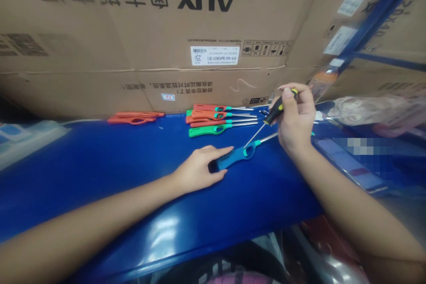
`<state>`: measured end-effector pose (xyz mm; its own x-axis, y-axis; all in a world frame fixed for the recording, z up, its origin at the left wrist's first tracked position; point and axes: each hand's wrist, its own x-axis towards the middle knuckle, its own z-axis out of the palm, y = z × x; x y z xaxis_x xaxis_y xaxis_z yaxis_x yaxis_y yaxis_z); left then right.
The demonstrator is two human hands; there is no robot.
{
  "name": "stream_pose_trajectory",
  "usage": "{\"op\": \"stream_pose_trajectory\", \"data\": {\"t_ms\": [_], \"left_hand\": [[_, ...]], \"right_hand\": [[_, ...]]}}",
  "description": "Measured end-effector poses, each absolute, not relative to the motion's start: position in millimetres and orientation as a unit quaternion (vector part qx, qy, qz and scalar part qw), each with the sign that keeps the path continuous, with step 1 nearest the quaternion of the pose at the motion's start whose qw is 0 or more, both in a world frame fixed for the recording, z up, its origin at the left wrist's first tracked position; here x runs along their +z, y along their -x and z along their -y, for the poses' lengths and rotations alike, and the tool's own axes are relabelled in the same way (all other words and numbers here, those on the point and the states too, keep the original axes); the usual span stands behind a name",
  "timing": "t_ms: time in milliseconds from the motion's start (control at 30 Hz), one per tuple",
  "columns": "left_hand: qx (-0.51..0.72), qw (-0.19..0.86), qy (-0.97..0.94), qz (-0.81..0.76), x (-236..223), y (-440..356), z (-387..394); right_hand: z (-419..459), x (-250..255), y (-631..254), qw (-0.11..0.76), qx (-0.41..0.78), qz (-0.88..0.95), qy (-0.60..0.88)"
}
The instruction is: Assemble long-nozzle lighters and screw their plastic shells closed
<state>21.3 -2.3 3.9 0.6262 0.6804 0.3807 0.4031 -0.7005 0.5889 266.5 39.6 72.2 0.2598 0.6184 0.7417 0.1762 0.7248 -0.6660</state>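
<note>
My left hand (199,168) grips the handle end of a blue long-nosed lighter (234,156), which lies on the blue tabletop with its metal nozzle pointing right. In my right hand (296,120) is a screwdriver (278,108) with a black and yellow handle, tilted downward. Its thin shaft reaches the blue lighter's body near the trigger opening; whether the tip sits in a screw is too small to tell. Just behind lie several more lighters, among them a green one (203,131) and an orange one (204,116) in a stack.
Orange lighter casings (133,118) lie at the back left. A large cardboard box (133,53) walls off the rear of the blue table (126,159). To the right are a phone (349,164), a bottle (322,83) and clear plastic bags (362,110). A blue post (372,22) rises there.
</note>
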Motion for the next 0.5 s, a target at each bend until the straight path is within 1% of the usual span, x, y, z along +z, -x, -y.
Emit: {"op": "stream_pose_trajectory", "data": {"t_ms": [133, 200, 233, 300, 333, 400, 500], "left_hand": [[0.310, 0.240, -0.868, -0.306, 2.1, -19.6, 0.4], [0.315, 0.231, -0.870, -0.301, 2.8, -19.9, 0.1], [0.317, 0.223, -0.873, -0.297, 3.6, -20.2, 0.2], [0.315, 0.206, -0.878, -0.297, 5.8, -20.9, 0.9], [0.309, 0.200, -0.880, -0.302, 7.0, -21.3, 1.3], [0.292, 0.195, -0.880, -0.319, 9.4, -22.0, 2.1], [0.269, 0.200, -0.877, -0.344, 11.9, -22.8, 2.8]], "right_hand": [[-66.2, 70.1, -295.4, 0.722, 0.137, 0.565, 0.376], [-72.3, 72.0, -310.2, 0.708, 0.077, 0.558, 0.426], [-73.3, 73.8, -317.1, 0.683, 0.023, 0.563, 0.464], [-72.8, 77.9, -329.0, 0.598, -0.068, 0.589, 0.539], [-72.0, 79.5, -333.7, 0.549, -0.093, 0.605, 0.569], [-71.2, 80.7, -340.3, 0.459, -0.107, 0.636, 0.611], [-73.7, 76.6, -345.6, 0.348, -0.091, 0.671, 0.648]]}}
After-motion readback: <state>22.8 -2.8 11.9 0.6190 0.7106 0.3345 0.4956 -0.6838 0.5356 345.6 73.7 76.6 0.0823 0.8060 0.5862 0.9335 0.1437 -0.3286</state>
